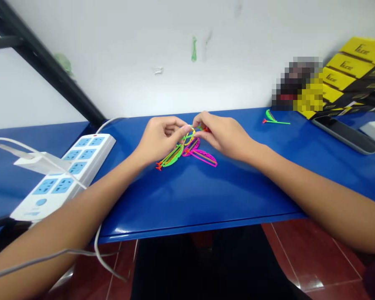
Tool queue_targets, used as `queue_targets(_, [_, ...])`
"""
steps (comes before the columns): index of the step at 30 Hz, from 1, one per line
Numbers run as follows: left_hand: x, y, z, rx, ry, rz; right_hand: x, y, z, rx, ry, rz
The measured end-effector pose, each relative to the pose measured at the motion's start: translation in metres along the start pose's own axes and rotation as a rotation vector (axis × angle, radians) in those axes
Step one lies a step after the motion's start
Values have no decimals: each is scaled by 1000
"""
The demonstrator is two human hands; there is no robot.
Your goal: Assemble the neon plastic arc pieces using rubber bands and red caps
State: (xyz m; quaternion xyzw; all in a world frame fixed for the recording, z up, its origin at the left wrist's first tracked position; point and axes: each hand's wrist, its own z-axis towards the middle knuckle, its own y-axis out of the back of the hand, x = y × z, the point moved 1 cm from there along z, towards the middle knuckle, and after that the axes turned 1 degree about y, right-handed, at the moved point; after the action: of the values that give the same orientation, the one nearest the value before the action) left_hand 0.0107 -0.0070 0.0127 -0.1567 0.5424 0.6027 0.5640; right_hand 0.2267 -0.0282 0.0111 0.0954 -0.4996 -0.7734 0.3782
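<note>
A small yellow curved plastic frame with a notched edge (192,140) is held up between both hands just above the desk, a thin pale-green plastic stick (189,136) crossing it. The left hand (159,135) pinches the near side between thumb and index finger; the right hand's (226,131) fingers are narrowed on the far side, green and orange bits showing between them. Parts this slender probably handle best with a light fingertip pinch close to the crossing, the frame kept from twisting. Just below are a lime-green bow-shaped plastic piece with orange cupped tips (174,157) and magenta bow-shaped plastic pieces (204,157), openwork and springy-looking. The glossy blue desk (187,200) also carries another green bow with an orange-tipped stick (271,117), a smooth dark phone (350,134) and a white power strip with blue sockets (93,154).
</note>
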Motion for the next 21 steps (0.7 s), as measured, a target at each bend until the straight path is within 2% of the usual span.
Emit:
queue_targets(4, [4, 1, 1, -14, -6, 40, -9, -3, -1, -68, -9, 78])
queue_targets(8, [6, 3, 1, -43, -54, 148, -23, -1, 2, -96, 100, 118])
queue_targets(11, [4, 6, 1, -40, -101, 203, -25, 6, 4, -63, 186, 2])
queue_targets(14, [2, 10, 2, -26, -123, 212, -20, 13, 6, -33, 208, -153])
queue_targets(18, [6, 22, 9, -39, -38, 158, -26, 24, 6, -31, 151, -215])
queue_targets(21, [13, 33, 16, -132, 52, 73, -44, 34, 4, -87, 20, -230])
